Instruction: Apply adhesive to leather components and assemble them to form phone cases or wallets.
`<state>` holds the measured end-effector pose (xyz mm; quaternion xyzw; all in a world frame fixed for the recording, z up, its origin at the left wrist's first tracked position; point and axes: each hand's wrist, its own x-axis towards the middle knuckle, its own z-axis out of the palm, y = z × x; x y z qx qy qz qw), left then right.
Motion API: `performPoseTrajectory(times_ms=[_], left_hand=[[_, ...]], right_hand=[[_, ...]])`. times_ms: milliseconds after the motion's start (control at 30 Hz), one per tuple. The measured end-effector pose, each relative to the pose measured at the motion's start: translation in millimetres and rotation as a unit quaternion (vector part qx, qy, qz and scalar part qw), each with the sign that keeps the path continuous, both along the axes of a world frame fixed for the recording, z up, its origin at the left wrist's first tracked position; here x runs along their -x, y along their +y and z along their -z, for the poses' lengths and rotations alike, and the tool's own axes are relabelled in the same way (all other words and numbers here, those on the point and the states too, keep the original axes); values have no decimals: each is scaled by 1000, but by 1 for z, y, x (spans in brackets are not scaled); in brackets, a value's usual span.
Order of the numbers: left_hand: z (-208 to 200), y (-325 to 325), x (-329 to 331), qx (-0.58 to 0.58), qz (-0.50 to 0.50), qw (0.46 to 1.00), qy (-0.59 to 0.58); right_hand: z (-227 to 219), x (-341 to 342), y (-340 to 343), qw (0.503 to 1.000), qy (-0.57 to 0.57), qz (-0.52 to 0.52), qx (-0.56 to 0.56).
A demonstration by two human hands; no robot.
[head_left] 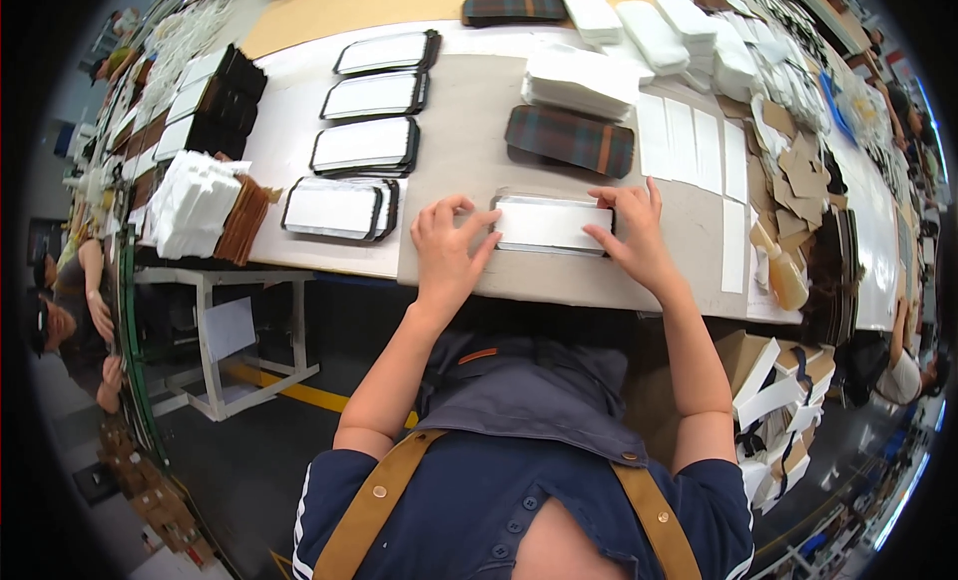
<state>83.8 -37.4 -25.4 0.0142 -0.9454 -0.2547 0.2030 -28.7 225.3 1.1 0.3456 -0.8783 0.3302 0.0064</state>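
In front of me on the table lies a white rectangular panel (554,223) on a slightly larger backing whose dark rim shows at the ends and grey rim along the near edge. My left hand (451,247) grips its left end, thumb and fingers curled toward each other. At the right end, my right hand (637,239) has its thumb on the panel and a finger at the far corner. Just beyond lies a stack of dark plaid pieces (571,141) with rounded corners. The undersides of both hands' grips are hidden.
Dark-edged white panels (339,206) lie in a column to the left, near stacked white pads (195,206) and brown pieces (244,221). White pads (581,81) and white strips (733,246) lie right, beside a yellowish bottle (783,271). A box of scraps (783,410) stands below; other people work at both sides.
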Motion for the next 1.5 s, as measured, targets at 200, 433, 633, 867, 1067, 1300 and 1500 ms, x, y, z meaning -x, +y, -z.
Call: performPoseTrajectory(times_ms=[200, 433, 633, 867, 1067, 1300, 1500], left_hand=[[-2, 1, -1, -10, 1, 1000, -15], [-2, 4, -2, -1, 1, 1000, -20], [-2, 3, -1, 3, 2, 1000, -19], [-15, 8, 4, 62, 19, 998, -16], [3, 29, 11, 65, 168, 983, -30], [4, 50, 9, 61, 200, 977, -47], [-4, 23, -11, 121, 197, 964, -132]], right_hand=[[5, 4, 12, 999, -34, 27, 20], [9, 4, 14, 999, -41, 27, 11], [10, 2, 11, 1000, -12, 28, -1], [1, -14, 2, 989, 99, 108, -28], [24, -32, 0, 981, 169, 50, -79], [17, -62, -26, 992, 80, -14, -99], [7, -68, -3, 985, 33, -14, -171]])
